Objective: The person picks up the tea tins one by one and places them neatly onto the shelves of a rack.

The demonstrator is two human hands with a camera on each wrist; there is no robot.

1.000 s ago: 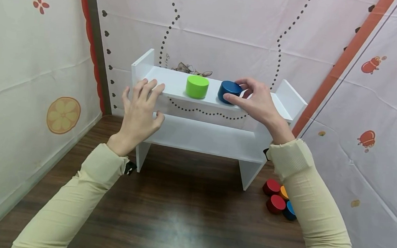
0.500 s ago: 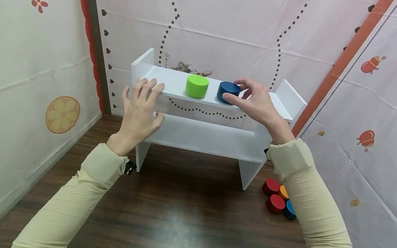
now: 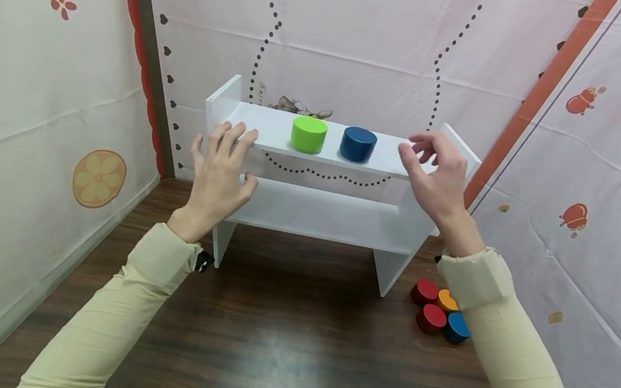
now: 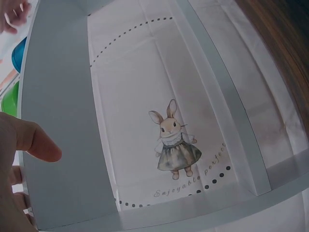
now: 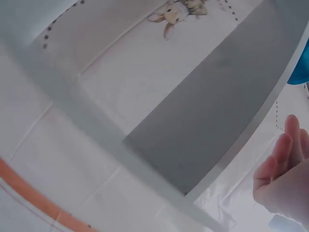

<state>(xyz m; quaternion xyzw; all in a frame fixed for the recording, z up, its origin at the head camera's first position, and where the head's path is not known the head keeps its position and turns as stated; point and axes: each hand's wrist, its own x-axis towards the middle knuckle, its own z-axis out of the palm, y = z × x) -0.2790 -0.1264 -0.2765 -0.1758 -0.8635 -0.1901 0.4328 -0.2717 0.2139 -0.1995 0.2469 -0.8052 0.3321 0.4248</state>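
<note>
A bright green cylinder (image 3: 308, 135) and a dark blue cylinder (image 3: 358, 144) stand upright, side by side with a gap, on the top board of a white shelf (image 3: 314, 215). My left hand (image 3: 216, 181) rests its spread fingertips on the top board's front edge, near the left end. Its thumb (image 4: 46, 147) lies below that board in the left wrist view. My right hand (image 3: 438, 176) is to the right of the blue cylinder, near the board's right end, holding nothing. Its fingers (image 5: 282, 152) are loosely bent. In the right wrist view the blue cylinder (image 5: 301, 67) is partly cut off.
On the dark wood floor (image 3: 278, 348), right of the shelf, sit two red cylinders (image 3: 431, 318), a yellow one (image 3: 446, 300) and a blue one (image 3: 456, 328). Upright end panels (image 3: 224, 101) bound the shelf. Patterned cloth walls (image 3: 348, 40) stand behind and at both sides.
My right hand has let go of the dark blue cylinder and moved right, away from it. The cylinder stays on the top board. My left hand has not visibly moved.
</note>
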